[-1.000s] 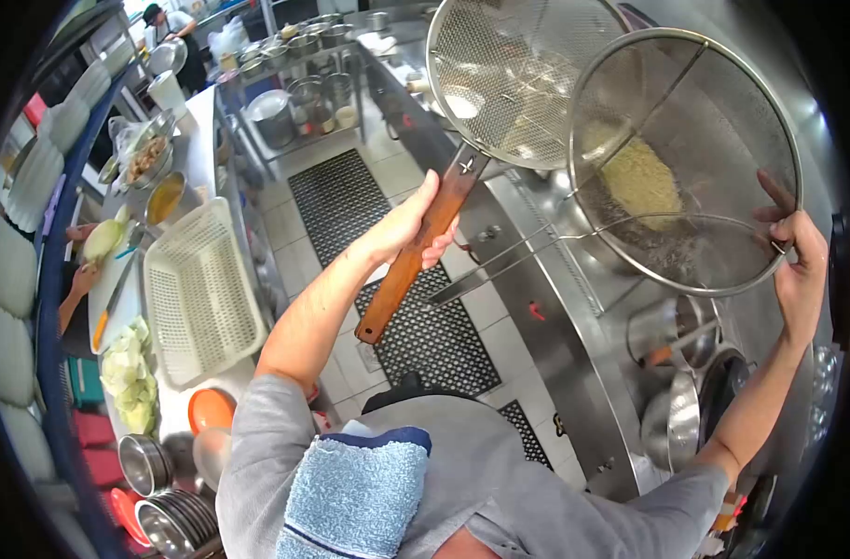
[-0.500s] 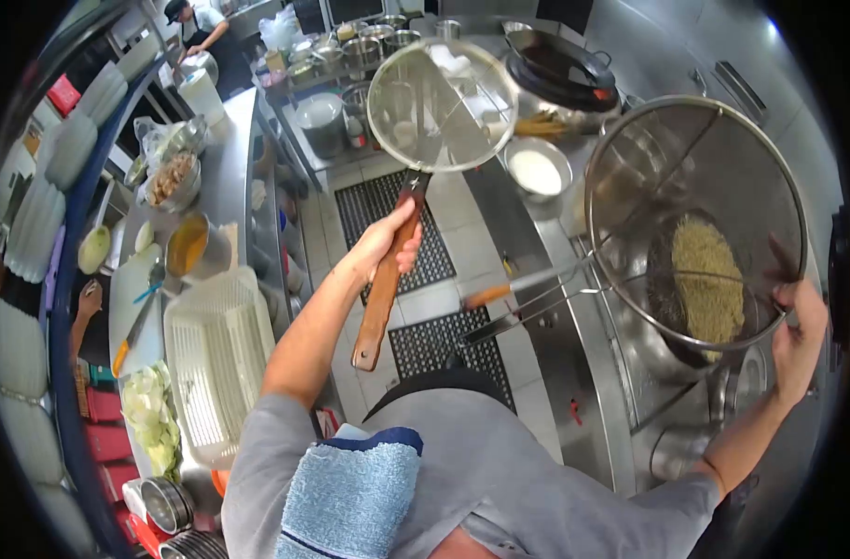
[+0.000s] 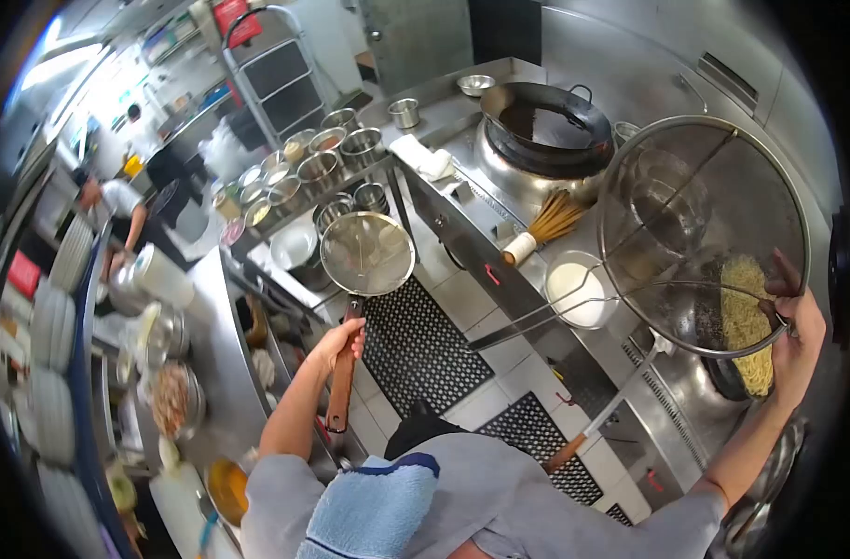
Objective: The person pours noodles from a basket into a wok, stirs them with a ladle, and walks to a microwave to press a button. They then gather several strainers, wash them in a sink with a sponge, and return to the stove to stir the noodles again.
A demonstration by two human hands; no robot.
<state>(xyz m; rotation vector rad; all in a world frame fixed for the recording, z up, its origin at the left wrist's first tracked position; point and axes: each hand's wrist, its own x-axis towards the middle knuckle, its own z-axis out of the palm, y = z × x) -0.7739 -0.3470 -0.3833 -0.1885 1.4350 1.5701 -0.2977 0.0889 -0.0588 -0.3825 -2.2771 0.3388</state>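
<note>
My left hand (image 3: 339,343) is closed around the wooden handle of a round mesh strainer (image 3: 367,252), held out over the floor mat. My right hand (image 3: 796,340) grips the rim of a larger round mesh strainer (image 3: 649,154), tilted above the stove. This strainer's long wire handle points left. Behind its mesh, pale yellow noodles (image 3: 747,307) lie in a dark wok, partly seen past the rim. A wooden-handled utensil (image 3: 611,410) rests across the stove edge beside the wok. A bowl of white liquid (image 3: 574,291) stands left of the big strainer.
A bamboo brush (image 3: 555,219) lies near a second wok (image 3: 546,121) at the back. Metal containers (image 3: 320,170) crowd a shelf ahead. On the left counter are a bowl of meat pieces (image 3: 173,396) and a pot of orange liquid (image 3: 227,489). A co-worker (image 3: 122,205) stands at far left.
My view has turned leftward and up, bringing more of the back stove into sight. The left strainer is lower and farther from me. Both hands keep their holds.
</note>
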